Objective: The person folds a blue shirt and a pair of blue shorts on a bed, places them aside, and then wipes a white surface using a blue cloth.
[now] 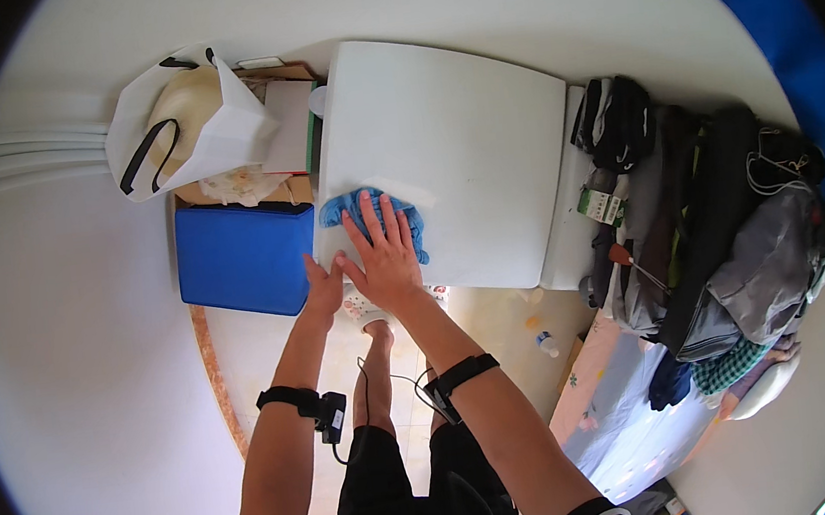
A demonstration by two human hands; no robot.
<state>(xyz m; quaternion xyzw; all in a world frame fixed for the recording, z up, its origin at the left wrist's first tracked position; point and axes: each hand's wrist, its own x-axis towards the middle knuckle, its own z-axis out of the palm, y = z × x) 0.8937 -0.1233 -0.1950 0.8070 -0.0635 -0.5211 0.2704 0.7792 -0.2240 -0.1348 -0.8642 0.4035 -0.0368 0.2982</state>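
My right hand (384, 260) lies flat with spread fingers on a crumpled blue cloth (410, 220), pressing it to the white top (460, 139) of a box-shaped piece of furniture or appliance. The cloth sits near the top's front left corner. Just left of it, my left hand (325, 285) is at the front left edge, thumb and fingers apart, with nothing seen in it; part of that hand is hard to make out. A pale smear or reflection shows on the top beyond the cloth.
A blue box (247, 258) stands at the left, before a white bag (191, 122) holding a straw hat (187, 108). Clothes (703, 227) hang or lie piled at the right, above a bed with a patterned sheet (617, 409). A small bottle (547, 344) lies on the floor.
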